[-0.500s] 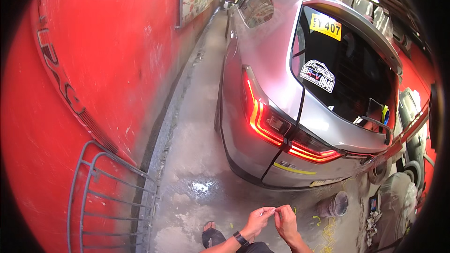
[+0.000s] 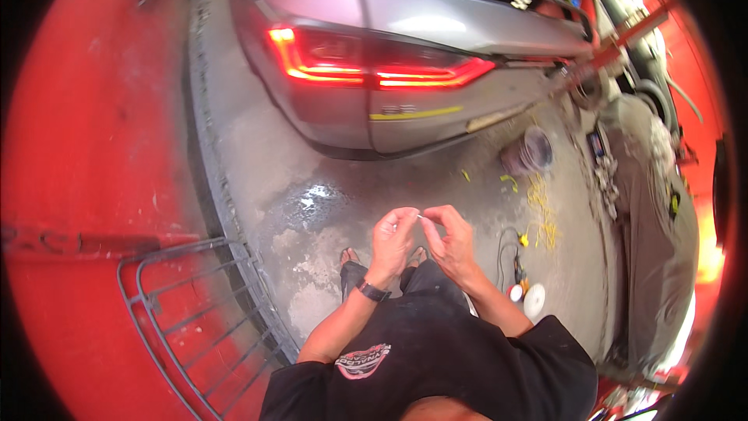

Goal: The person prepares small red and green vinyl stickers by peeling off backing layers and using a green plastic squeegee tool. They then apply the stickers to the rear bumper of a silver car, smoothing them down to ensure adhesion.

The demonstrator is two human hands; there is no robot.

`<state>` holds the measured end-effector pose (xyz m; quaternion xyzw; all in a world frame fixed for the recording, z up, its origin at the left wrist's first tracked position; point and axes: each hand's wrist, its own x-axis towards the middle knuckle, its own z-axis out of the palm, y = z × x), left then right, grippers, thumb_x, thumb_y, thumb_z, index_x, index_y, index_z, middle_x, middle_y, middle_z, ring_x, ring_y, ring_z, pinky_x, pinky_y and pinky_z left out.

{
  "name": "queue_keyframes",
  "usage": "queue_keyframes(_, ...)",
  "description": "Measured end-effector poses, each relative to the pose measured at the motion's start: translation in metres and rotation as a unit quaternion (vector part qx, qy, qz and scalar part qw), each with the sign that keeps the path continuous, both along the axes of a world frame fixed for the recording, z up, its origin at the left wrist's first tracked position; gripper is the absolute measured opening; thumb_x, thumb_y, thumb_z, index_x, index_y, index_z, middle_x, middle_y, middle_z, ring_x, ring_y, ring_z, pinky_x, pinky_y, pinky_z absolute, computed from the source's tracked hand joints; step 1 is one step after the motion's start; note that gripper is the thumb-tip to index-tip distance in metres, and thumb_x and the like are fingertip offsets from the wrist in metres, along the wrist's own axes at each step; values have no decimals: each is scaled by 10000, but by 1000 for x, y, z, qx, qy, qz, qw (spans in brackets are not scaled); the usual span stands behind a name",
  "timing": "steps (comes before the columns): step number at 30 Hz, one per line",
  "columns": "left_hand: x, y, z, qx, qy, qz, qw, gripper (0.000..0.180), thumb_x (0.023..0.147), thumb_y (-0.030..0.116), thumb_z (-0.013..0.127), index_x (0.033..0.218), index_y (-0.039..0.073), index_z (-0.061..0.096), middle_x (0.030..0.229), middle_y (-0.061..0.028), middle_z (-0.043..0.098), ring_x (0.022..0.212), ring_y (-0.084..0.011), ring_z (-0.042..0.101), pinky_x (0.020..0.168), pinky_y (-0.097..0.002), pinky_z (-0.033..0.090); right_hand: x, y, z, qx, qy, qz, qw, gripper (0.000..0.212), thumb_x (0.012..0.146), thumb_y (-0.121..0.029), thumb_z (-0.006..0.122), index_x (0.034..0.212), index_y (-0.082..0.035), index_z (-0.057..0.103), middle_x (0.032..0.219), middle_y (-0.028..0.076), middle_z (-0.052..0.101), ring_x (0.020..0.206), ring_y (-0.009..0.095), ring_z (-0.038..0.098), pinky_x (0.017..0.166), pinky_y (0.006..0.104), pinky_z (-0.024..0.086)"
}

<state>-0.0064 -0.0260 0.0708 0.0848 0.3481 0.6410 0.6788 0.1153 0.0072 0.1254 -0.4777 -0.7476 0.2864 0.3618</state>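
Note:
My left hand (image 2: 392,240), with a dark watch on its wrist, meets my right hand (image 2: 452,240) in front of my body. Thumb and fingers of both are pinched, and a tiny pale sliver (image 2: 420,216) shows between the fingertips, too small to name. Beyond the hands stands the rear of a silver car (image 2: 312,117), apart from them. Its tail light (image 2: 323,58) glows red. A strip of yellow tape (image 2: 415,114) runs under the raised lettering on the tailgate.
Left of me a grey metal rack (image 2: 199,316) leans by the red wall (image 2: 86,148). On the floor to the right are a bucket (image 2: 536,150), tangled yellow string (image 2: 543,214) and a corded power tool with a round white pad (image 2: 534,300). A grey cover (image 2: 658,265) drapes something farther right.
My view has tilted down and turned, so my torso, feet and the power tool now show, and the car sits higher. Both hands remain pinched together at the fingertips.

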Motion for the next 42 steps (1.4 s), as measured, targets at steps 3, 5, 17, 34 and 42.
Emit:
queue_keyframes(3,23,3,-1,-3,49,-30,998,131,1010,166,628,1049,43,654,725,88,512,531,15,355,449,-179,242,25,-5,-4,-50,24,-45,997,100,921,-65,681,977,17,672,883,93,691,779,184,691,687,285,538)
queue_keyframes(5,38,4,3,-16,88,-65,994,126,1012,163,623,1044,44,654,729,80,520,536,9,364,453,-181,248,45,-11,-5,-197,74,-85,974,115,930,-97,672,980,6,672,867,80,691,766,152,667,663,300,524)
queue_keyframes(17,168,31,-17,-15,89,-267,960,219,998,99,624,1184,-13,652,1032,-62,695,937,-140,659,829,-293,551,218,-9,-32,-484,496,-36,720,150,1015,-171,599,988,-25,619,888,62,659,832,158,668,805,344,578)
queue_keyframes(34,222,60,-14,-45,-17,-269,962,190,1022,194,614,1132,46,661,748,89,499,531,-7,296,437,-184,231,317,7,-62,-470,505,-128,713,171,992,-192,609,966,-22,613,816,94,642,768,244,671,741,408,576)
queue_keyframes(42,166,45,-1,20,-111,-224,968,203,1022,204,614,1152,49,633,750,107,440,546,2,293,438,-185,231,319,33,-82,-437,405,-152,789,185,984,-256,608,908,-88,608,740,64,658,684,248,685,652,409,598)
